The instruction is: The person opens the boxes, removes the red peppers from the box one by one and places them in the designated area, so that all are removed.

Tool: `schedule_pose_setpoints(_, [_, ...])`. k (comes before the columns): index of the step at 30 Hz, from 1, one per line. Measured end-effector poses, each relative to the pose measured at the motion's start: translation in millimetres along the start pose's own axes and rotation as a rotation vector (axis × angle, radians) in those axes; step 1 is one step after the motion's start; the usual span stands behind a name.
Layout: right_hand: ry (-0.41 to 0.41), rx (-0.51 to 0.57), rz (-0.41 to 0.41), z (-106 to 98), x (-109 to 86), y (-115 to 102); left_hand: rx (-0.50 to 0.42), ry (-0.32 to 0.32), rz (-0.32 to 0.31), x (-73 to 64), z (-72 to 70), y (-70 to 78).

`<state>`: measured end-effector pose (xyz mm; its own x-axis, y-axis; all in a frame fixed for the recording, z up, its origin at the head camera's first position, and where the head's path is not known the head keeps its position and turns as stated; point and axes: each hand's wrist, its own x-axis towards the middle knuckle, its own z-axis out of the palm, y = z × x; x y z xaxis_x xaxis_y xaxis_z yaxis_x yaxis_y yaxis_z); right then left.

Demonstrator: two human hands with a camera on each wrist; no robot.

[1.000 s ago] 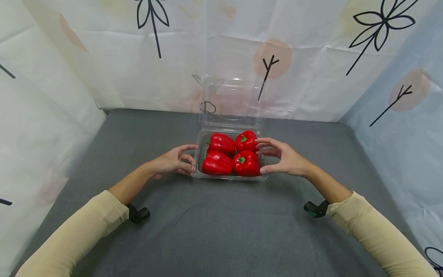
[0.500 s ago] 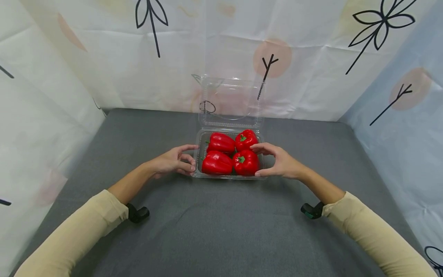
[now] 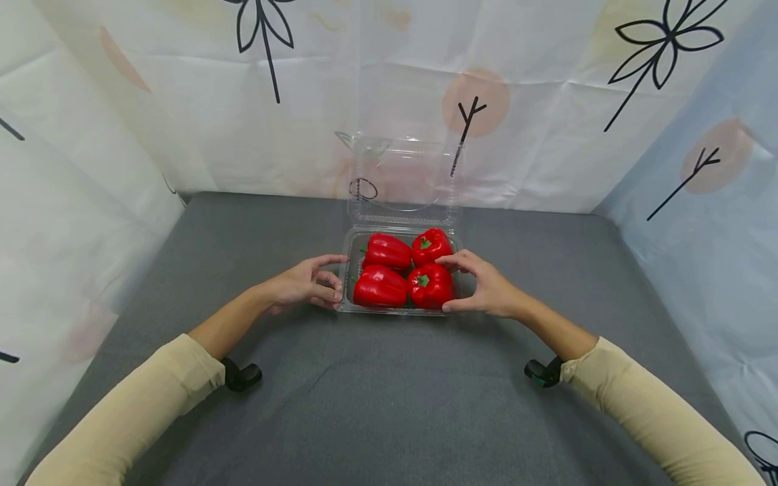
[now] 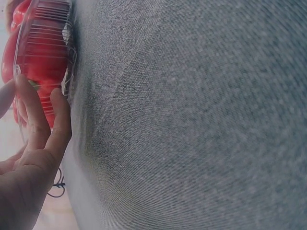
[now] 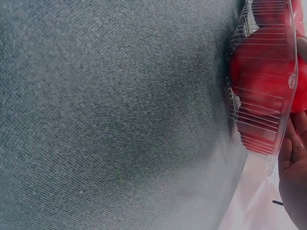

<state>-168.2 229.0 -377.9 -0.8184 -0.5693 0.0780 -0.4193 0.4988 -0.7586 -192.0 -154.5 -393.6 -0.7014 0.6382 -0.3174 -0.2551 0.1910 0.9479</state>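
A clear plastic clamshell container (image 3: 401,311) sits on the grey table, its lid (image 3: 404,182) raised at the back. Several red bell peppers lie inside, including one at front left (image 3: 381,287) and one at front right (image 3: 431,286). My left hand (image 3: 308,282) holds the container's left edge with bent fingers; in the left wrist view its fingertips (image 4: 58,98) are against the ribbed wall. Reaching over the right rim, my right hand (image 3: 485,285) grips the front right pepper between thumb and fingers. The right wrist view has the pepper (image 5: 261,72) partly behind the clear wall.
A grey cloth-covered table (image 3: 389,398) extends around the container. Behind it hangs a white patterned curtain (image 3: 535,148), close to the raised lid. More curtain closes off both sides.
My right hand has moved left and slightly inward, over the container's right rim, and its fingers have closed round the front right bell pepper. My left hand has stayed at the left edge.
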Motion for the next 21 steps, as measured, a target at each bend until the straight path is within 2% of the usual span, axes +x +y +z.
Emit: schedule_pose_setpoints(21, [-0.016,-0.011,-0.01,-6.3,2.5,-5.3,0.012,0.006,-0.014,-1.7,1.0,3.2])
